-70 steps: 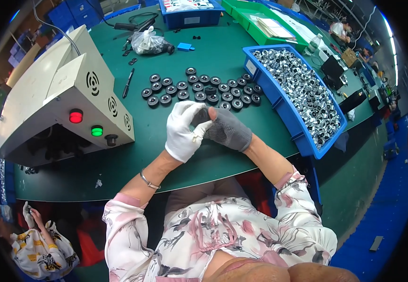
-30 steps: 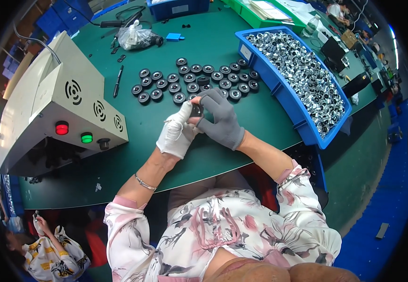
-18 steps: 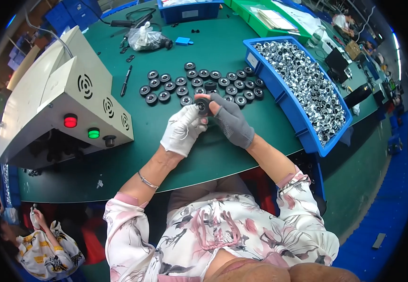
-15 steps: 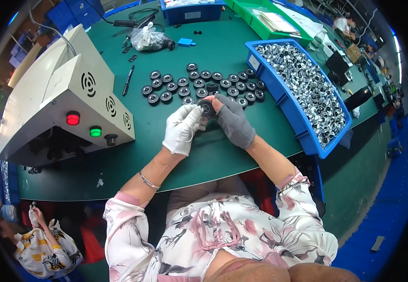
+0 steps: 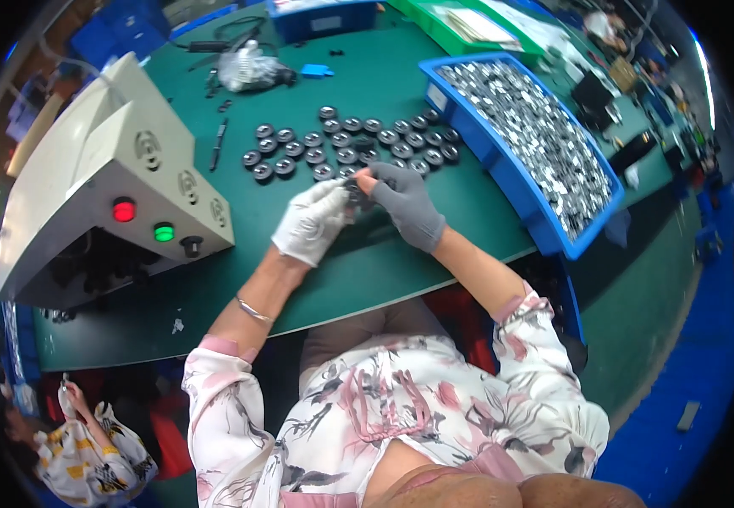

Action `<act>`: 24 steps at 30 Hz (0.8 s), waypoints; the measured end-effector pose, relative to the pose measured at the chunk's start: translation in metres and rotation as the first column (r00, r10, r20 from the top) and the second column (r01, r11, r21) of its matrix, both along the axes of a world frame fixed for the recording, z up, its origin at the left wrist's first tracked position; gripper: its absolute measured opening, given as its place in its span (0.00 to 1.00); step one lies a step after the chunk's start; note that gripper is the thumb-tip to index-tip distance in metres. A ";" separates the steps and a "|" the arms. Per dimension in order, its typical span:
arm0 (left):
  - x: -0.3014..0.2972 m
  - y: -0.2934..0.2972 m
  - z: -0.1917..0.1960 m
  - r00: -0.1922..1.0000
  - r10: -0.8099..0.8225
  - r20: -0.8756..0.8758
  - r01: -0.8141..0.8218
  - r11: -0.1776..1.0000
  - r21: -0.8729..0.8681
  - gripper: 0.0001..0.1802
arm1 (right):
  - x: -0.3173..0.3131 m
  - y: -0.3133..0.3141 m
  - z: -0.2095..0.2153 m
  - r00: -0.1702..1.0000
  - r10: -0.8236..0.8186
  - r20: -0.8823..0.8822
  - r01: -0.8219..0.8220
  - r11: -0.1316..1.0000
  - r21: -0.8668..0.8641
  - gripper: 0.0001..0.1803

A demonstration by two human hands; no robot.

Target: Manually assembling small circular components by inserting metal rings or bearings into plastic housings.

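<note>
The dark round part (image 5: 354,193) is pinched above the green table (image 5: 401,85), white-gloved left hand (image 5: 310,223) gripping one side, grey-gloved right hand (image 5: 406,206) the other! Black wheels (image 5: 316,156) crowd just beyond; beige machine (image 5: 109,173) to the left, blue bin (image 5: 504,175) of shiny pieces (image 5: 536,135) right.

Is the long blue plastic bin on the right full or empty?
Nearly full: small silvery metal pieces spread across the long blue plastic bin, close to its rim.
</note>
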State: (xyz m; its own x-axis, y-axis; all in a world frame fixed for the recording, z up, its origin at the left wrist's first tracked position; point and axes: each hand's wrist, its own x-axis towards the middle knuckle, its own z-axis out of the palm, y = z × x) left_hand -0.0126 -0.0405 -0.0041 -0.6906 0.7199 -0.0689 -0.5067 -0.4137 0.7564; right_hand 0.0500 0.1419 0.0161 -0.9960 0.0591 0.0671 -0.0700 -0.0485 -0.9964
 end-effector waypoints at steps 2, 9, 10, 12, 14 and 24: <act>0.002 -0.006 0.006 0.996 0.007 -0.087 -0.017 0.993 -0.120 0.18 | 0.018 0.002 0.020 0.999 0.006 -0.032 -0.002 0.990 0.138 0.13; 0.000 -0.010 0.007 0.953 0.124 -0.276 -0.160 0.981 -0.112 0.21 | 0.161 0.090 0.077 0.997 0.080 0.010 -0.063 0.692 0.719 0.10; 0.001 -0.005 0.008 0.965 0.125 -0.231 -0.154 0.982 -0.108 0.21 | 0.183 0.108 0.070 0.999 0.035 -0.010 -0.012 0.586 0.810 0.10; 0.003 0.000 0.002 0.976 0.138 -0.166 -0.164 0.974 -0.155 0.20 | 0.227 0.127 0.062 0.982 -0.185 0.026 0.034 0.314 0.949 0.11; 0.004 0.002 0.000 0.984 0.129 -0.125 -0.148 0.977 -0.157 0.18 | 0.251 0.134 0.056 0.955 -0.294 -0.046 0.045 -0.011 0.999 0.10; 0.002 -0.008 -0.002 0.976 0.188 -0.112 -0.200 0.974 -0.106 0.16 | -0.062 0.046 0.043 0.910 0.038 -0.413 0.346 0.478 0.807 0.11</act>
State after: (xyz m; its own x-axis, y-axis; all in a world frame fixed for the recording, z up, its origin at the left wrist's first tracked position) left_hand -0.0106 -0.0484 -0.0065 -0.8241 0.5625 -0.0668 -0.3439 -0.4031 0.8481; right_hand -0.0124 0.1877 0.0592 -0.8704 -0.0686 0.4876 -0.3080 0.8484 -0.4304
